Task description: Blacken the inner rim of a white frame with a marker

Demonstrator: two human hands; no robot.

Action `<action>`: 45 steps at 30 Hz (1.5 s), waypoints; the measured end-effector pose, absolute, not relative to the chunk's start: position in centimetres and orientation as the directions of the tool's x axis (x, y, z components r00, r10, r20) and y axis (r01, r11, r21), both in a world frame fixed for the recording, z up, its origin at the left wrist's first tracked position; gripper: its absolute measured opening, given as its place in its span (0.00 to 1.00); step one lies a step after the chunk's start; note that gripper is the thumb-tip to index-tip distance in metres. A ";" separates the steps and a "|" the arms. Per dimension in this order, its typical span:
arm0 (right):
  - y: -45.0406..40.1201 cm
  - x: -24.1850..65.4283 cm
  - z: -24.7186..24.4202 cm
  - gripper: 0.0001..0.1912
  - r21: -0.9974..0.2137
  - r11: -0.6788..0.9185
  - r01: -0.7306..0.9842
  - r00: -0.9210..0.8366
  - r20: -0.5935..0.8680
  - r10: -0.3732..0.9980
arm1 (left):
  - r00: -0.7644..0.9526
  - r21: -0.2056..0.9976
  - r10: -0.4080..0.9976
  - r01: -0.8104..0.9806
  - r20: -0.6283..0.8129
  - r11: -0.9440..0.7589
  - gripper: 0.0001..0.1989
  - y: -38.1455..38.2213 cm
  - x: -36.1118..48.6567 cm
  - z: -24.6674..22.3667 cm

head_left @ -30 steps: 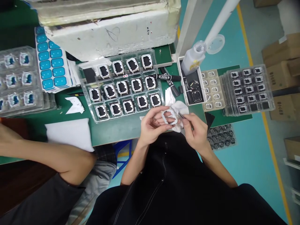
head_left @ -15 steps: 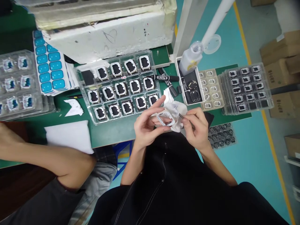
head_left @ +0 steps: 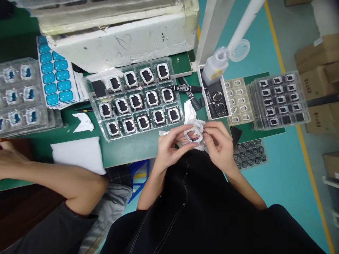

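Note:
My left hand [head_left: 171, 148] pinches a small silver watch-case frame [head_left: 194, 135] by its edges between thumb and fingers. Close against the frame's right side is my right hand [head_left: 219, 144], its thumb and fingertips closed on a thin dark tool, mostly hidden, whose kind I cannot make out. Crumpled white tissue [head_left: 190, 112] lies behind and beneath the frame. Beyond the hands, a clear plastic tray [head_left: 107, 135] carries rows of similar silver frames with dark centres, one pocket at its far left holding only a black square.
Black markers [head_left: 188, 88] lie beside a white box [head_left: 226, 97] with a plastic bottle [head_left: 215, 67] in it. Stacked trays [head_left: 280, 100] stand right. Blue film sheets [head_left: 55, 76] and folded white cloth [head_left: 78, 153] are left. A co-worker's arm [head_left: 58, 180] rests nearby.
My left hand and the watch-case frame have shifted right, closer to my right hand. My left fingers have curled in, and the dark tool shows less than before.

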State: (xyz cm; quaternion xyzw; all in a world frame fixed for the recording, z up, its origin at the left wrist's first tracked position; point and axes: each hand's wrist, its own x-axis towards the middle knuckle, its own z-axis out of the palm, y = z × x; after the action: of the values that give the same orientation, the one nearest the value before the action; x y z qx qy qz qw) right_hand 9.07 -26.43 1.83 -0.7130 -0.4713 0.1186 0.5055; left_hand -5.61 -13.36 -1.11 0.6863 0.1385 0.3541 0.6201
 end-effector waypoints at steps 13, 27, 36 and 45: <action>-26.9 8.4 1.0 0.11 -0.993 -0.025 0.117 0.559 0.045 0.828 | 0.716 0.952 0.633 -0.276 0.293 -0.129 0.32 -12.8 -5.9 -1.9; -26.5 8.1 1.2 0.09 -0.935 -0.119 0.335 0.611 0.119 0.782 | 0.737 0.959 0.640 -0.284 0.217 0.002 0.32 -13.6 -5.6 -2.2; -25.6 8.5 0.7 0.17 -0.960 -0.002 -0.279 0.428 -0.126 0.895 | 0.748 0.946 0.649 -0.294 0.139 0.136 0.30 -13.7 -5.5 -2.3; -24.9 8.5 0.4 0.16 -0.992 -0.029 -0.125 0.582 -0.097 0.808 | 0.784 0.951 0.605 -0.277 0.139 0.140 0.32 -13.3 -5.9 -1.9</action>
State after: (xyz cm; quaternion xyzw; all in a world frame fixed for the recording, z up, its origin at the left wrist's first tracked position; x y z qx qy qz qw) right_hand 8.51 -24.93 0.43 -0.6176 -0.2763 0.3646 0.6398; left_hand -5.93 -13.34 -1.87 0.5846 0.1404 0.2972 0.7417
